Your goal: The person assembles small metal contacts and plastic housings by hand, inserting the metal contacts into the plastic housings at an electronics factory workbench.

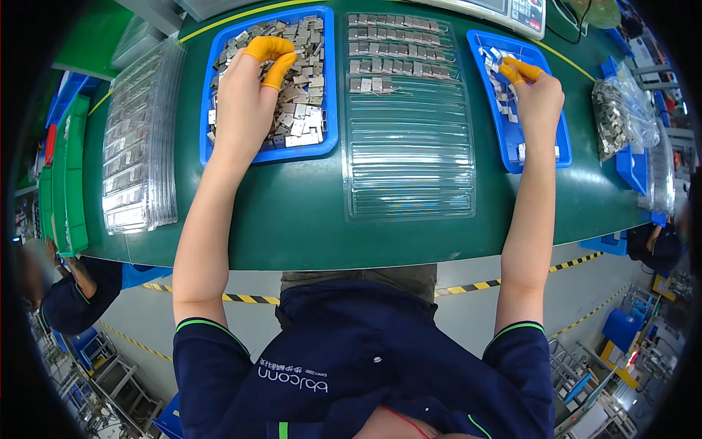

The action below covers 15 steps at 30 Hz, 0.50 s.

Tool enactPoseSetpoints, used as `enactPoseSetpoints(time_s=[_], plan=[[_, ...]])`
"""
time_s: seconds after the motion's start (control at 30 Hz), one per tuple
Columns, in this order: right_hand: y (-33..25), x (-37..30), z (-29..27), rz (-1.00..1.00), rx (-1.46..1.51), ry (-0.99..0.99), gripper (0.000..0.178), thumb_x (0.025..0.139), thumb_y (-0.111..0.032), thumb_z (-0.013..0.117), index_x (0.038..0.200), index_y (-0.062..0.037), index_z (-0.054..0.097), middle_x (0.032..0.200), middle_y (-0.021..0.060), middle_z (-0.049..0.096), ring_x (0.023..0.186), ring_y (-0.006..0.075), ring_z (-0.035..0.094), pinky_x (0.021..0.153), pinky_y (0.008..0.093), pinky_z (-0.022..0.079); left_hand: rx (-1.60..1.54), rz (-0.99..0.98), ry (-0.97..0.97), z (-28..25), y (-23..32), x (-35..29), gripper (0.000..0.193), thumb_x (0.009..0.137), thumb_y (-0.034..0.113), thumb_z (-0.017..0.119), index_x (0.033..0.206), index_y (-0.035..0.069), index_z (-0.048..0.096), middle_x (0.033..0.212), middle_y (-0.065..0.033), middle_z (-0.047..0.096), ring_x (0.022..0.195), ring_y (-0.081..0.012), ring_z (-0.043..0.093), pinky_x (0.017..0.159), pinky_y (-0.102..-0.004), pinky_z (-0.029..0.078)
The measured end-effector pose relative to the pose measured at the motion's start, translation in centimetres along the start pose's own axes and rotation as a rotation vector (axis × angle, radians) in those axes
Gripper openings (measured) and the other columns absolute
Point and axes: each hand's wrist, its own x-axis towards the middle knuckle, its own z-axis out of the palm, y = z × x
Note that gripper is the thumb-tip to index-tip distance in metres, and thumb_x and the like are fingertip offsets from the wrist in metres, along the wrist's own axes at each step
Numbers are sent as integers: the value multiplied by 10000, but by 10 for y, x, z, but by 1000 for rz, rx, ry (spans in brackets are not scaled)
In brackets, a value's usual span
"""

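Observation:
My left hand (pixel 245 106) is over a blue tray (pixel 331 80) heaped with small flat metal pieces (pixel 296 121). Yellow covers sit on its thumb and forefinger, whose tips come together above the heap; whatever is between them is hidden. Over a narrower blue tray (pixel 487 102) on the right, my right hand (pixel 540 106) has its yellow-covered fingertips pinched among small white and metallic parts (pixel 503 94); I cannot make out what they hold. Between the two lies a clear ribbed plastic tray (pixel 409 168), with metal pieces (pixel 401 51) set in rows across its far part.
Stacked clear plastic trays (pixel 142 139) stand at the left, beside green bins (pixel 69 175). At the right is a bag of metal parts (pixel 613 117). A scale (pixel 512 13) sits at the back of the green table (pixel 292 212). Another person (pixel 80 293) is at the far left.

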Motion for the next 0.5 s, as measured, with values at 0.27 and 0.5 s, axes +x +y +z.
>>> enactPoseSetpoints(time_s=[0.27, 0.5], plan=[[-49, -40, 4, -234, 757, -131, 209, 861, -130, 609, 1032, -22, 662, 811, 27, 614, 662, 78, 534, 607, 204, 417, -965, -523, -326, -3, 37, -12, 261, 857, 47, 584, 1091, -63, 551, 983, -147, 640, 876, -187, 646, 742, -227, 524], [-92, -92, 15, -159, 1281, -755, 275, 910, -99, 528, 1143, 42, 566, 961, 95, 630, 837, 123, 613, 786, 233, 499, -1004, -580, -378, 8, 43, -24, 245, 853, 17, 577, 1080, -74, 584, 984, -157, 646, 883, -215, 654, 753, -242, 535]])
